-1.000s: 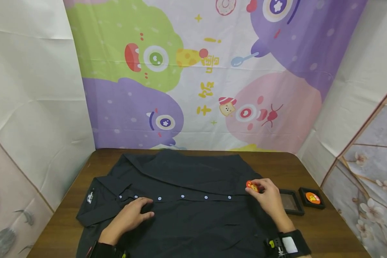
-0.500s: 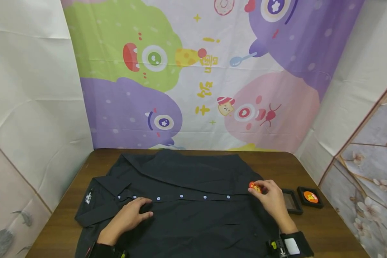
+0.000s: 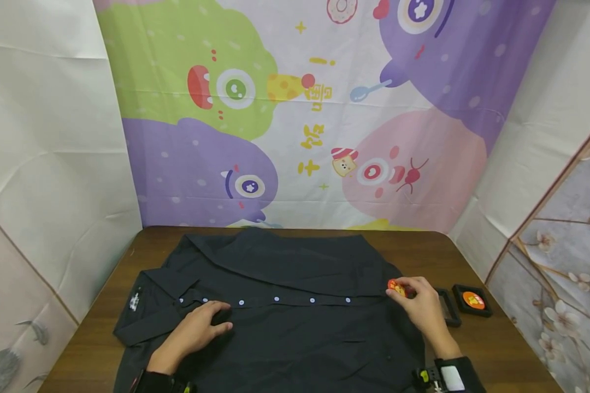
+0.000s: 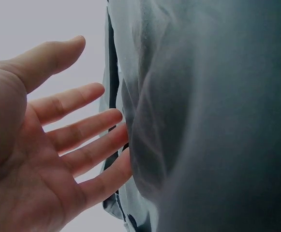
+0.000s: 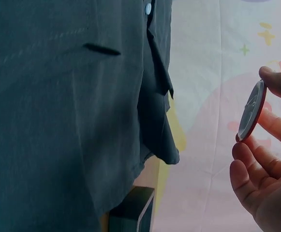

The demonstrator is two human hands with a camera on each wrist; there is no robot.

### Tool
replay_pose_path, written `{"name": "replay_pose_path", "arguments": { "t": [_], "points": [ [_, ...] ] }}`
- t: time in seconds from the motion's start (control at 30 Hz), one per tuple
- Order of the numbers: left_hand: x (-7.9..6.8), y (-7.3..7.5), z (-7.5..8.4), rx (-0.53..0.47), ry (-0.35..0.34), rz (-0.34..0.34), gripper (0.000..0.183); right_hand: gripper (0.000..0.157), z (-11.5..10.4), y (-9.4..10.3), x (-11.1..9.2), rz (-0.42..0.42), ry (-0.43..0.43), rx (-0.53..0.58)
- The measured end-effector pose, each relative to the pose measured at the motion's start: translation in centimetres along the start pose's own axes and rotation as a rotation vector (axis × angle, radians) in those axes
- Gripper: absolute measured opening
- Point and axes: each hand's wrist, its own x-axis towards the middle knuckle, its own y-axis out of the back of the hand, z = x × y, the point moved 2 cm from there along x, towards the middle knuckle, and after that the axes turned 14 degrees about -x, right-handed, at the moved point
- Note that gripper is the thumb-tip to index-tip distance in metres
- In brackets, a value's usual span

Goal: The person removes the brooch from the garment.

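A dark button-up shirt [image 3: 295, 267] lies spread on the table, a row of white buttons [image 3: 276, 299] running across it. My right hand [image 3: 425, 311] pinches a round red-and-yellow pin badge [image 3: 395, 287] between thumb and fingers, held above the shirt's right part. The right wrist view shows the silvery back of the badge [image 5: 251, 112], tilted nearly edge-on. My left hand [image 3: 194, 332] is over the shirt's left half with fingers extended and holding nothing. In the left wrist view its fingertips [image 4: 115, 116] are right at the cloth.
At the right of the brown table [image 3: 501, 355] lies a black square frame [image 3: 453, 319], partly hidden behind my right hand. Beside it is a second black case [image 3: 484, 311] with an orange round badge [image 3: 473, 299] in it. A cartoon curtain [image 3: 305, 202] hangs behind the table.
My right hand has moved right with the pin badge, toward the black frame, and now covers more of it. The left hand and the shirt have stayed put.
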Motion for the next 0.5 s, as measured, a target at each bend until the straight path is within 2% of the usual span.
{"name": "replay_pose_path", "arguments": {
  "t": [0.2,0.5],
  "points": [
    [0.0,0.1,-0.1,-0.006,-0.002,0.001,0.046,0.032,0.5,0.5,0.0,-0.025,-0.023,-0.036],
    [0.1,0.0,-0.4,-0.012,0.002,0.001,0.047,0.032,1.5,0.9,-0.3,-0.016,-0.024,-0.057]
  ]
}}
